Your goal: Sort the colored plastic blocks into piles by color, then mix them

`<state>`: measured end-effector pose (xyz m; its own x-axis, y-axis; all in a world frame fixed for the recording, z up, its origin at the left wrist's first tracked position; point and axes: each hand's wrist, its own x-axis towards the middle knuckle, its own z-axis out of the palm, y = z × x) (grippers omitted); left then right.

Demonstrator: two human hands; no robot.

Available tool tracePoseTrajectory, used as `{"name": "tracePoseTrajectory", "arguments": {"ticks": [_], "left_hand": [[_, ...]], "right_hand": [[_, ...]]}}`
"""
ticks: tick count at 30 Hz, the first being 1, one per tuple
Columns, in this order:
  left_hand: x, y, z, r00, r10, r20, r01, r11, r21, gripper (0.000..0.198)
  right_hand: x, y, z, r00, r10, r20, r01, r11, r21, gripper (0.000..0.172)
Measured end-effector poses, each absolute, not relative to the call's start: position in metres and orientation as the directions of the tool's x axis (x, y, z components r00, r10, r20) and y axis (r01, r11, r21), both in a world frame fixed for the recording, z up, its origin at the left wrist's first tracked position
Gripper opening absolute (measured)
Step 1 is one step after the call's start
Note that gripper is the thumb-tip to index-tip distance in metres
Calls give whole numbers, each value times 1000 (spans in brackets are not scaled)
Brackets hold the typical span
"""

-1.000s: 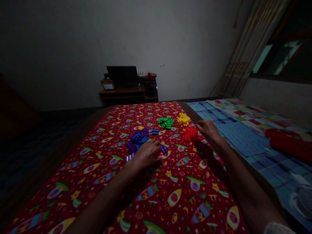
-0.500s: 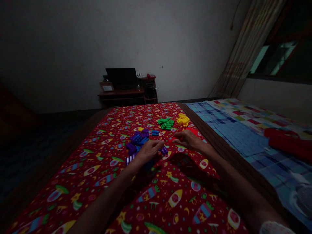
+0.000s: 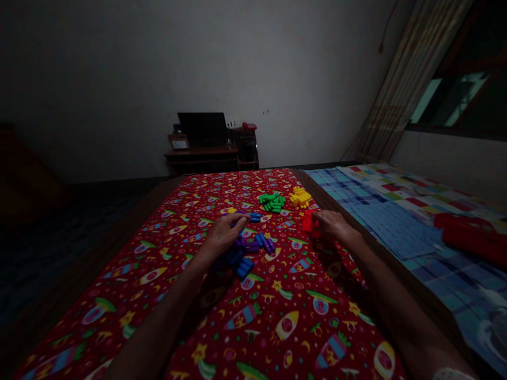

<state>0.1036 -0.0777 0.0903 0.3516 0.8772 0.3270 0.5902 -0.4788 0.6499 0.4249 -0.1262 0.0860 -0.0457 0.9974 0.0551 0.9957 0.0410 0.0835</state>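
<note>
My left hand (image 3: 225, 233) is over the heap of blue and purple plastic toy blocks, its fingers closed and pointing right. Whatever is in them is too dark to make out. Below and beside that hand lie a blue block (image 3: 244, 268) and a purple block (image 3: 269, 245). At the right, my right hand (image 3: 335, 224) is closed, with its fingertips on a red toy block (image 3: 308, 224) by the red pieces; the hand partly covers them. A blue block (image 3: 255, 217) lies just right of my left fingertips.
Green blocks (image 3: 272, 202) and yellow blocks (image 3: 301, 197) form two piles farther back on the red patterned cloth (image 3: 285, 295). Right of it is a blue checked cover (image 3: 356, 195) with a red bag (image 3: 471, 232). A desk with a monitor (image 3: 202, 128) stands by the wall.
My right hand has moved right with the red block to the other red pieces. My left hand has shifted left and away over the heap, uncovering blue and purple blocks.
</note>
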Motion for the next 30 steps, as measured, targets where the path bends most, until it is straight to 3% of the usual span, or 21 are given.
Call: {"name": "tracePoseTrajectory", "arguments": {"ticks": [4, 7, 10, 12, 14, 17, 23, 27, 30], "left_hand": [[92, -71, 95, 306, 883, 356, 623, -469, 627, 43], [77, -60, 95, 226, 887, 402, 693, -436, 574, 40], [59, -46, 83, 160, 871, 464, 754, -411, 511, 39], [47, -36, 65, 134, 874, 468, 756, -395, 522, 41], [36, -30, 42, 116, 897, 426, 742, -363, 564, 47], [25, -25, 13, 91, 929, 360, 729, -308, 612, 56], [23, -22, -2, 123, 935, 331, 685, -322, 654, 57], [21, -22, -1, 80, 928, 364, 634, -329, 700, 56], [19, -22, -1, 48, 930, 365, 609, -317, 727, 58]], "right_hand": [[422, -128, 98, -25, 995, 93, 997, 18, 75, 18], [399, -134, 103, -89, 990, 112, 996, 88, 18, 22], [362, -139, 87, -289, 943, 166, 934, 316, -165, 29], [339, -135, 65, -425, 872, 242, 815, 485, -316, 30], [322, -122, 42, -454, 820, 349, 707, 570, -419, 33], [306, -86, 17, -339, 841, 422, 660, 532, -530, 45], [264, -28, 7, -157, 939, 307, 631, 335, -700, 48], [229, -30, 9, -284, 892, 352, 539, 452, -711, 44], [216, -26, 17, -233, 881, 412, 513, 471, -717, 44]]}}
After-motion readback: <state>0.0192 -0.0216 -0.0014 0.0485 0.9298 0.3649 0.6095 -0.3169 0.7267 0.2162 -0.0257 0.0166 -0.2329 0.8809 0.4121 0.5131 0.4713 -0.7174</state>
